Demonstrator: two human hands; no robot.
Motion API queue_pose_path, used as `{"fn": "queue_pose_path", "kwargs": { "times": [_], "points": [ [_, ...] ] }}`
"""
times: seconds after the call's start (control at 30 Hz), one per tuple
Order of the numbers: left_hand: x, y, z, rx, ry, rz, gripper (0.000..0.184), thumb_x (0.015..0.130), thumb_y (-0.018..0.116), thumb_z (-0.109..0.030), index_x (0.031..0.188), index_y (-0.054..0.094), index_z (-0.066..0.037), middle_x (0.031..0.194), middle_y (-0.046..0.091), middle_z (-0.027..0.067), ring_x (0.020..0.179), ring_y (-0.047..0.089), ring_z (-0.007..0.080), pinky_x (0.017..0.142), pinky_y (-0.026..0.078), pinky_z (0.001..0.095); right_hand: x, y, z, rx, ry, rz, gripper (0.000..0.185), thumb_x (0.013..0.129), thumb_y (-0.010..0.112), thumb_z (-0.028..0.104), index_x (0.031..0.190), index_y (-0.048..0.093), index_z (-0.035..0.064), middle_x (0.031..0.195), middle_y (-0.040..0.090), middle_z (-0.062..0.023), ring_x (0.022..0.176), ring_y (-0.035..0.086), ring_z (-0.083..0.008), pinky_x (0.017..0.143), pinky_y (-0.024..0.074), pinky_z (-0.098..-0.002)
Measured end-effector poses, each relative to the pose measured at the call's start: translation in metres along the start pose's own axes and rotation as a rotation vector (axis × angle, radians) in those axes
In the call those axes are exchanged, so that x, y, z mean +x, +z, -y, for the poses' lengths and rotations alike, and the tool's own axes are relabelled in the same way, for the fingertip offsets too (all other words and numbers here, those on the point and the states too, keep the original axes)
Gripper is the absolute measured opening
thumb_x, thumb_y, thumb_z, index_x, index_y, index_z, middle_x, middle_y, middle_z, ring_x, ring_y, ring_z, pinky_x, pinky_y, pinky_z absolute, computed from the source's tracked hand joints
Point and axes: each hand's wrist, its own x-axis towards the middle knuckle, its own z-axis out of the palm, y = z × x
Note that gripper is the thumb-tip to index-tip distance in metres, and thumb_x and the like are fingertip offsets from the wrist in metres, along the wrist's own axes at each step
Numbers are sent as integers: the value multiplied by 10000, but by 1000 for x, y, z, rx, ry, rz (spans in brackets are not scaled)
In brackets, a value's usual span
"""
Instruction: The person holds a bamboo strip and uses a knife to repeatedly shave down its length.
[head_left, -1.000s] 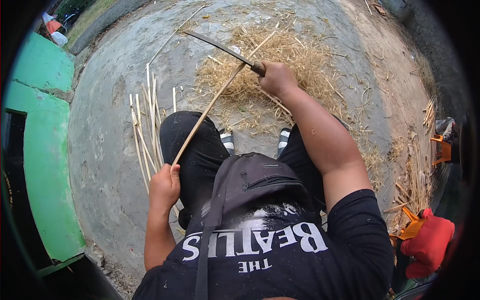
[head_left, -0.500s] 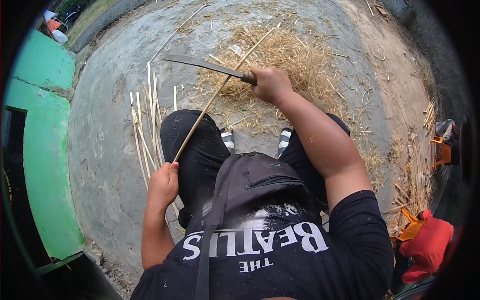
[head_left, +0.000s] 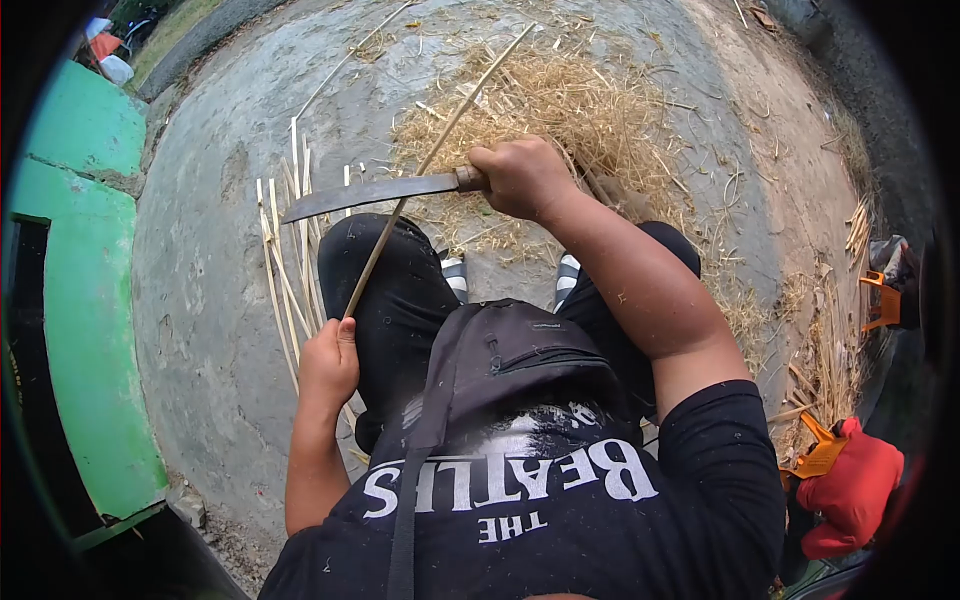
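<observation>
My left hand is closed round the lower end of a long thin bamboo strip, beside my left knee. The strip slants up and away to the right, its far end over the shavings. In my right hand is the wooden handle of a machete, fingers wrapped round it. The long curved blade points left and crosses the strip just above my left knee. Whether its edge bites into the strip, I cannot tell.
A heap of curly shavings lies on the concrete ground ahead. Several pale strips rest left of my knee. A green wall stands at the left. On the right are more strips, an orange chair and red cloth.
My right hand has drawn the machete down the strip, toward me and a little left. The strip's far end has swung slightly left. My left hand has barely moved.
</observation>
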Motion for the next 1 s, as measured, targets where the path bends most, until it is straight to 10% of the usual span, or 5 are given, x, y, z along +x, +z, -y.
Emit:
{"fn": "queue_pose_path", "kwargs": {
  "times": [0.17, 0.8, 1.0],
  "points": [
    [3, -1, -5, 5, 3, -19, 561, 1125, 454, -438, 801, 539, 13, 707, 586, 286, 694, 575, 532, 600, 427, 550, 9, -1, -25, 70, 341, 50, 130, 890, 676, 225, 970, 703, 126, 901, 751, -145, 887, 740, -373, 800, 580, -506],
    [2, 3, -5, 72, 47, -33, 554, 1120, 460, -443, 803, 530, 7, 717, 594, 280, 697, 587, 533, 585, 427, 560, 7, -1, -22, -10, 98, 65, 137, 873, 702, 216, 999, 718, 165, 927, 759, -101, 915, 741, -352, 812, 589, -466],
    [-5, 4, -13, 153, 58, -107, 549, 1115, 467, -449, 807, 533, 1, 721, 601, 279, 712, 595, 538, 593, 430, 576, 11, -8, -65, 93, 493, 54, 178, 894, 687, 240, 1053, 707, 162, 1030, 755, -135, 998, 731, -356, 849, 580, -503]
  ]
}}
